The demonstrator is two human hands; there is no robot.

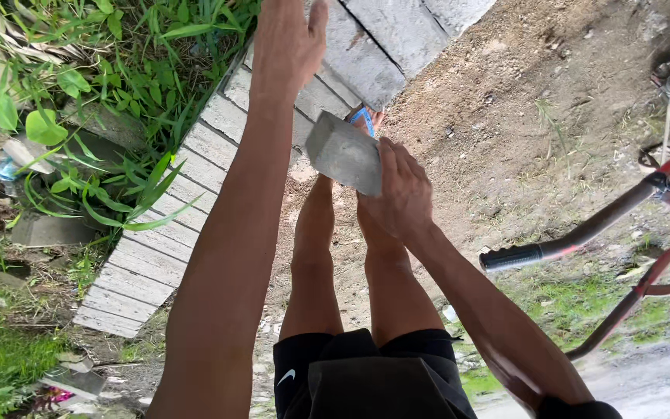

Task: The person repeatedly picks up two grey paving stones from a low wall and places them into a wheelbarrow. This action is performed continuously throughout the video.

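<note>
My right hand [403,192] grips a flat grey slab-like piece [343,153] by its lower right edge and holds it tilted above my legs. My left arm stretches up the left of the frame. My left hand [287,40] lies flat with the thumb out, over the row of grey concrete blocks [195,174], and holds nothing. Its fingertips run off the top edge. The two hands are well apart, and the grey piece sits between them, just right of my left forearm.
The block row runs diagonally from lower left to top right, with green plants [118,85] and litter to its left. Bare dirt [521,101] lies to the right. A red bicycle frame with a black handlebar grip [512,257] juts in at right. My bare legs and black shorts [370,372] fill the bottom centre.
</note>
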